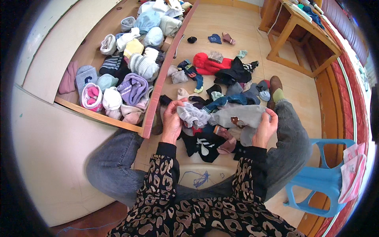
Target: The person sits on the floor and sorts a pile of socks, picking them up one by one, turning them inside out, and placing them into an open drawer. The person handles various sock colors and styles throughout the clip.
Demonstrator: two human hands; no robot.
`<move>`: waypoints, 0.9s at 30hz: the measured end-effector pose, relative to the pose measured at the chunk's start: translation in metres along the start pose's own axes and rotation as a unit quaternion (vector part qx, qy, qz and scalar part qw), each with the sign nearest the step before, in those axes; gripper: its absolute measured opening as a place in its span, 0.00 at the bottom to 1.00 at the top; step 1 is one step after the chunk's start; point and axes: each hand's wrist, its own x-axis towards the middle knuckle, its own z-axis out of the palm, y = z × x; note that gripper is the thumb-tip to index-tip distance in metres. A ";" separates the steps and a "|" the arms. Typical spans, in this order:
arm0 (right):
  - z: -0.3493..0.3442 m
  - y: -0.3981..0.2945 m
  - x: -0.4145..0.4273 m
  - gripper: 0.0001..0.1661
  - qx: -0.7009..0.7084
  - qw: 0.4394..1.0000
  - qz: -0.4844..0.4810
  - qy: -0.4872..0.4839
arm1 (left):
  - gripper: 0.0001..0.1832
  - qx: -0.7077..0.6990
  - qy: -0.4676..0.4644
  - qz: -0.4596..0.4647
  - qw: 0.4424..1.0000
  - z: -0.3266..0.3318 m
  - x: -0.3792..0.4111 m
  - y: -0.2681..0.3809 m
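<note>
My left hand (172, 121) grips the ruffled, lacy end of a light grey sock (238, 115). At the sock's other end, my right hand (265, 127) pinches the fabric, so it stretches level between both hands. A brown animal patch shows on its middle. Beneath and beyond lies a loose heap of socks; a black sock with a white pattern (204, 145) is nearest me, and a teal sock (228, 100) lies just past the grey one. Farther out are a red knitted item with a pompom (211, 63) and black cloth (234, 72).
An open drawer (154, 112) at the left holds many rolled and folded socks, among them a purple one (133, 89). A blue plastic stool (319, 180) with a pink-and-white towel (352, 174) stands at the right. A wooden table (291, 29) is at the upper right.
</note>
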 end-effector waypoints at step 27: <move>0.037 0.007 -0.063 0.08 -0.248 0.913 -0.119 -0.302 | 0.11 0.295 0.008 -0.027 0.955 0.062 -0.025 -0.028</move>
